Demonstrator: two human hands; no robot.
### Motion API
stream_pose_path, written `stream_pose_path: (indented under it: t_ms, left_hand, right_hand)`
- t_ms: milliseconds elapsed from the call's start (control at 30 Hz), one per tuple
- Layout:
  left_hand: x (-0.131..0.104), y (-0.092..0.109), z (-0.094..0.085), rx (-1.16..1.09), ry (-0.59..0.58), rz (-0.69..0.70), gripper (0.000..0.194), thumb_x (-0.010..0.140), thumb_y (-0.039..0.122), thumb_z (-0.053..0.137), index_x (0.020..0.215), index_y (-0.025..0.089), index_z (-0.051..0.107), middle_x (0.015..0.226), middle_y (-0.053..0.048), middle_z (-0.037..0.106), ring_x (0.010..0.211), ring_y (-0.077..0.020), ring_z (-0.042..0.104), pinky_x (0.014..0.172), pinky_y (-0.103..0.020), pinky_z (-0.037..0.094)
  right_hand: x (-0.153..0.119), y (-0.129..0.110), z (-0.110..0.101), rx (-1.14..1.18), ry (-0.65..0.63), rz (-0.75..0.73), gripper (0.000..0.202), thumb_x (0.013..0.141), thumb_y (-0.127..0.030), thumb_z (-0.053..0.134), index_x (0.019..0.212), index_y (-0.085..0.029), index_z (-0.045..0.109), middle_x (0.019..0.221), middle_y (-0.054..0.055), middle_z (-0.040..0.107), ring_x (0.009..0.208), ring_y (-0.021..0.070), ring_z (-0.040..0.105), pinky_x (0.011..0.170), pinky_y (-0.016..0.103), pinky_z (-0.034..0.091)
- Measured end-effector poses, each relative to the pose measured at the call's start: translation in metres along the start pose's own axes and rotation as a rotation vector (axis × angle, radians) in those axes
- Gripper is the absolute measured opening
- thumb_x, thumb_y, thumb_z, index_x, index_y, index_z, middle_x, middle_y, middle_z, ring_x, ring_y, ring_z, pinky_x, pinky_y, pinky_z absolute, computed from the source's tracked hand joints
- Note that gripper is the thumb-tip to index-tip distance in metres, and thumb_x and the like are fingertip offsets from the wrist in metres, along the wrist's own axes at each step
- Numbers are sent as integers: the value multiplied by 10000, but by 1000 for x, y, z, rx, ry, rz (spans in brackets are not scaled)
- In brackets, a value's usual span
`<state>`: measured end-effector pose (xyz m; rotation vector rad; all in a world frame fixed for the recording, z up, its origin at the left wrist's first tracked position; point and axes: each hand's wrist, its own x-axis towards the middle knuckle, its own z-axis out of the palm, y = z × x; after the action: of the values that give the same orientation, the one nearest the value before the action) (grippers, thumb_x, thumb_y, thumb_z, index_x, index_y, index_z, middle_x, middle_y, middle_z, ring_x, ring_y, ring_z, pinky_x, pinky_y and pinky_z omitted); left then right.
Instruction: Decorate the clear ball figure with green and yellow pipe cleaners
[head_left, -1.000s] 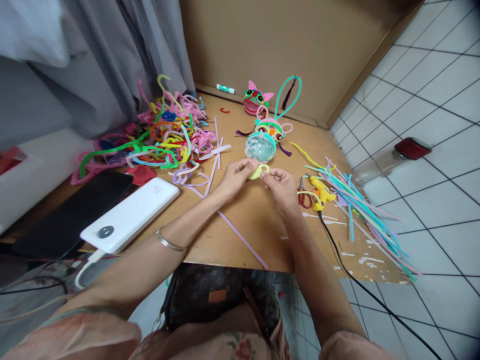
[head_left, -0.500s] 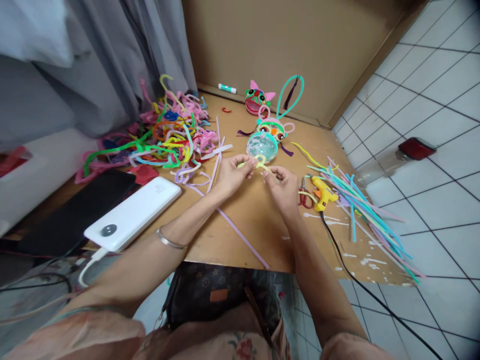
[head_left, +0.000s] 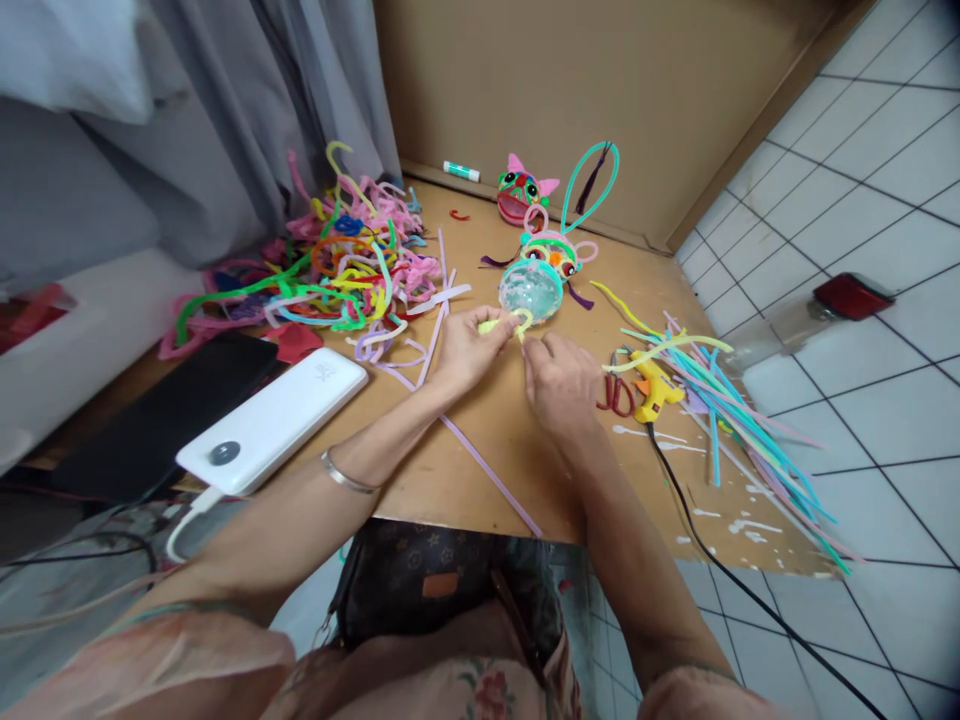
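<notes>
Glue gun [head_left: 654, 392] on table [head_left: 551, 490], right of right hand [head_left: 561, 385]

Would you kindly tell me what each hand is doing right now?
Left hand: closed, pinching a looped pale yellow stem.
Right hand: closed, apparently on the same stem; grip partly hidden.

left grip [head_left: 474, 350] pinched | right grip [head_left: 562, 382] curled | forearms [head_left: 637, 545] angled inward
</notes>
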<state>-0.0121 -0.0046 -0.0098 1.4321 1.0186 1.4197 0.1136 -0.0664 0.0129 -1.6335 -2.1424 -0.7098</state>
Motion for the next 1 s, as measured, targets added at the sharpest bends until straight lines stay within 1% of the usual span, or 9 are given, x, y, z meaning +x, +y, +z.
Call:
stream_pose_path:
  t_ms: [100, 233, 333, 467, 633, 733, 800, 900, 1000]
  left_hand:
    - [-1, -1, -2, 131, -63, 89, 320, 761, 454, 675, 705, 139, 663, 601, -11, 611, 579, -122, 508, 577, -234, 383]
    - [0, -3, -6, 358, -227, 187, 249, 788, 369, 635, 759, 131, 703, 710, -52, 688, 668, -165, 580, 658, -268, 425]
    - [2, -5, -9, 451, -352, 227, 203, 793, 296, 604, 809, 133, 724, 813, -78, 720, 753, -191, 619, 726, -293, 447]
    - [4, -2, -13, 364, -491, 240, 223, 814, 305, 596, 854, 135, 736, 870, -76, 726, 789, -187, 636, 757, -288, 457]
    - [4, 4, -14, 133, -579, 173, 250, 793, 370, 667, 845, 137, 742, 864, -65, 730, 802, -174, 638, 755, -266, 459]
    - [2, 7, -11, -46, -562, 102, 313, 732, 440, 739, 816, 138, 736, 813, -51, 719, 729, -145, 618, 707, -252, 459]
    - [1, 8, -8, -156, -505, 47, 367, 696, 487, 768, 800, 137, 726, 755, -38, 697, 645, -114, 576, 648, -238, 447]
    - [-1, 7, -1, -322, -366, -20, 426, 633, 525, 808, 765, 135, 698, 671, -17, 654, 564, -80, 513, 582, -220, 427]
    - [0, 4, 4, -439, -223, -74, 464, 572, 530, 844, 738, 137, 660, 618, 7, 612, 533, -67, 495, 549, -205, 415]
  right_hand:
    - [1, 5, 0, -20, 31, -33, 270, 965, -190, 435, 847, -174, 678, 770, 71, 645, 703, 172, 508, 630, 333, 237]
    - [2, 15, 0, 36, 41, -55, 246, 966, -221, 458, 854, -182, 673, 833, 79, 653, 748, 179, 513, 647, 330, 252]
    - [2, 21, 0, 121, 48, -27, 251, 964, -244, 465, 837, -183, 673, 848, 82, 650, 778, 187, 533, 665, 322, 292]
    - [3, 27, -1, 353, 65, 39, 236, 950, -270, 497, 845, -189, 693, 856, 67, 652, 782, 178, 567, 677, 300, 356]
    - [6, 40, 1, 828, 66, 177, 134, 865, -271, 629, 810, -195, 724, 804, 29, 674, 733, 149, 592, 684, 281, 431]
    - [8, 45, 6, 1139, 33, 337, 129, 811, -317, 686, 805, -195, 729, 754, 7, 690, 704, 135, 606, 679, 275, 471]
    - [8, 43, 9, 1288, 15, 414, 162, 785, -349, 707, 821, -192, 725, 719, -2, 689, 681, 128, 614, 674, 273, 491]
    - [9, 32, 10, 1382, 28, 426, 213, 764, -389, 718, 833, -188, 721, 693, -4, 685, 659, 126, 623, 685, 281, 513]
    - [9, 19, 9, 1378, 76, 411, 220, 772, -401, 703, 837, -191, 721, 717, 4, 695, 695, 135, 640, 730, 299, 524]
